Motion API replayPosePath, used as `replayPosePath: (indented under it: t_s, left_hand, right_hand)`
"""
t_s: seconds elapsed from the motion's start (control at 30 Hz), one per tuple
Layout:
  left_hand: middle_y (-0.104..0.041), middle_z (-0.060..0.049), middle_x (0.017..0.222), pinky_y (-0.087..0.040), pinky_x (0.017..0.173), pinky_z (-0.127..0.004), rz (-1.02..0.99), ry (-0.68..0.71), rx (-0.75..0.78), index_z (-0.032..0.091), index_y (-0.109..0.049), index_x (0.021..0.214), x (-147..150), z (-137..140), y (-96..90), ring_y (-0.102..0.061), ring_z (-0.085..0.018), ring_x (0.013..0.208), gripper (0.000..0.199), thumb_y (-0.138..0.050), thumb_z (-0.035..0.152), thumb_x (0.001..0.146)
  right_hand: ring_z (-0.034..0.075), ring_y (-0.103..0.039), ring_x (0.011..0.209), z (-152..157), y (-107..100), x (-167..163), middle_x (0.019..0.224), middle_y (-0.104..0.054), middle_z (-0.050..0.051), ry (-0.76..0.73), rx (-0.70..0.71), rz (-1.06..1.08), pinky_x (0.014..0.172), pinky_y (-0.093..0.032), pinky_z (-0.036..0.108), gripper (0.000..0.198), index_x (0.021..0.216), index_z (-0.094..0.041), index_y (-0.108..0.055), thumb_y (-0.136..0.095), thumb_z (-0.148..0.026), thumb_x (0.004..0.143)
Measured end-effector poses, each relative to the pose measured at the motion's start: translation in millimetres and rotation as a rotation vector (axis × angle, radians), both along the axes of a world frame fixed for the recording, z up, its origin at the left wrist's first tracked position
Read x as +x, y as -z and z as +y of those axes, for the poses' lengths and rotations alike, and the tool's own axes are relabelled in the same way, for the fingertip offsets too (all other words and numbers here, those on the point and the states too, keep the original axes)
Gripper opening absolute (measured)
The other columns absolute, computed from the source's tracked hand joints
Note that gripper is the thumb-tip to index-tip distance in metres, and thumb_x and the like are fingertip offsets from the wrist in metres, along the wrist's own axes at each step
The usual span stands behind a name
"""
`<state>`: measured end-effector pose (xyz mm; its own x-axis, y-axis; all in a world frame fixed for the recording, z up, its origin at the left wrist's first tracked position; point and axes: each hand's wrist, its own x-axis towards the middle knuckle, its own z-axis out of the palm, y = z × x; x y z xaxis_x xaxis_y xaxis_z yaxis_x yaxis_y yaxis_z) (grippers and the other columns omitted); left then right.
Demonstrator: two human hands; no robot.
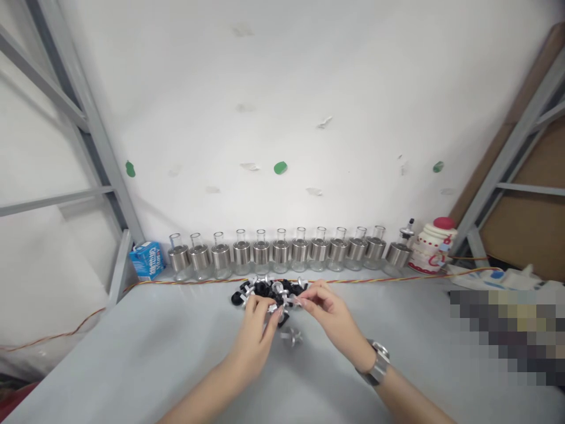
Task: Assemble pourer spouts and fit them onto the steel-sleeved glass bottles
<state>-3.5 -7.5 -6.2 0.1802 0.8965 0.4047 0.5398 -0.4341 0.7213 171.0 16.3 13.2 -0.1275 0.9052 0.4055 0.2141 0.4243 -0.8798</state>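
My left hand (256, 333) is closed in a pinch on a small silver stopper part (272, 308), partly covered by the fingers. Facing it from the right, my right hand (331, 312) pinches a small translucent piece (293, 300) between thumb and forefinger; its exact kind is too small to tell. Both hands are close together at the front of a pile of black and silver stopper parts (265, 288). One loose silver stopper part (291, 336) lies on the grey table (176, 353), just below the fingers.
Several glass bottles with metal bands (281, 251) line the wall. The rightmost bottle (398, 254) carries a black-tipped stopper. A blue drink carton (148, 261) stands left, a white and red jar (430, 247) right. A twisted red-yellow wire (366, 280) crosses the table before the bottles.
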Motion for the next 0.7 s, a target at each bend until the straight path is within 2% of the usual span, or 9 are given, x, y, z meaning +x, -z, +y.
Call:
replayPosePath:
  t_s: [0.07, 0.2, 0.3, 0.4, 0.5, 0.6, 0.7]
  left_hand:
    - [-0.046, -0.005, 0.090, -0.038, 0.080, -0.032, 0.015, 0.031, -0.018, 0.020, -0.050, 0.093, 1.1, -2.5, -2.3, -0.047, -0.016, 0.085, 0.024, -0.032, 0.033, 0.086]
    - [-0.048, -0.002, 0.075, -0.038, 0.068, -0.027, 0.119, 0.039, -0.026, 0.019, -0.052, 0.072, 1.9, -2.0, -1.9, -0.048, -0.015, 0.072, 0.029, -0.034, 0.038, 0.085]
    - [-0.046, 0.000, 0.063, -0.035, 0.059, -0.024, 0.201, -0.047, 0.009, 0.018, -0.050, 0.058, 1.0, 1.1, 0.8, -0.047, -0.013, 0.061, 0.033, -0.040, 0.039, 0.082]
    - [-0.045, 0.002, 0.057, -0.032, 0.055, -0.022, 0.208, -0.114, 0.023, 0.017, -0.048, 0.053, -0.1, 2.7, 0.9, -0.045, -0.012, 0.057, 0.035, -0.043, 0.038, 0.080]
    - [-0.048, 0.001, 0.064, -0.033, 0.058, -0.023, 0.157, -0.078, -0.025, 0.017, -0.049, 0.059, -0.5, 2.1, -1.1, -0.046, -0.013, 0.062, 0.030, -0.046, 0.040, 0.078]
    - [-0.051, -0.001, 0.076, -0.035, 0.057, -0.022, 0.065, 0.030, -0.131, 0.018, -0.052, 0.073, 0.9, -0.2, -2.7, -0.047, -0.014, 0.067, 0.024, -0.053, 0.042, 0.073]
    - [-0.051, -0.003, 0.085, -0.036, 0.055, -0.022, -0.028, 0.117, -0.199, 0.018, -0.053, 0.087, 3.9, -3.7, -4.3, -0.047, -0.015, 0.070, 0.028, -0.057, 0.040, 0.070]
  right_hand:
    - [0.012, -0.045, 0.061, 0.8, 0.4, 0.0, 0.066, -0.049, -0.001, -0.049, -0.104, 0.137, 0.058, -0.036, 0.025, 0.019, 0.070, -0.018, -0.059, -0.059, -0.037, 0.072]
    - [0.008, -0.040, 0.049, 1.9, 1.5, 0.6, 0.054, -0.048, -0.004, -0.175, -0.354, 0.454, 0.050, -0.031, 0.022, 0.023, 0.066, -0.016, -0.057, -0.065, -0.038, 0.067]
    - [0.007, -0.044, 0.049, -1.3, -1.4, 0.4, 0.054, -0.051, -0.003, -0.313, -0.527, 0.637, 0.052, -0.034, 0.021, 0.018, 0.068, -0.015, -0.057, -0.065, -0.031, 0.068]
    - [0.006, -0.044, 0.047, -6.1, -3.5, -1.5, 0.051, -0.051, -0.004, -0.398, -0.602, 0.703, 0.052, -0.035, 0.020, 0.014, 0.067, -0.015, -0.056, -0.065, -0.025, 0.070]
    - [0.006, -0.043, 0.044, -9.1, -2.5, -3.8, 0.046, -0.050, -0.004, -0.446, -0.621, 0.718, 0.051, -0.035, 0.021, 0.013, 0.067, -0.015, -0.055, -0.065, -0.023, 0.071]
    - [0.006, -0.043, 0.043, -9.1, 0.3, -4.4, 0.044, -0.051, -0.004, -0.479, -0.617, 0.725, 0.052, -0.035, 0.020, 0.013, 0.068, -0.015, -0.054, -0.064, -0.022, 0.071]
    - [0.006, -0.044, 0.044, -7.4, 4.1, -4.2, 0.047, -0.052, -0.004, -0.496, -0.597, 0.727, 0.049, -0.033, 0.019, 0.013, 0.068, -0.015, -0.054, -0.064, -0.023, 0.072]
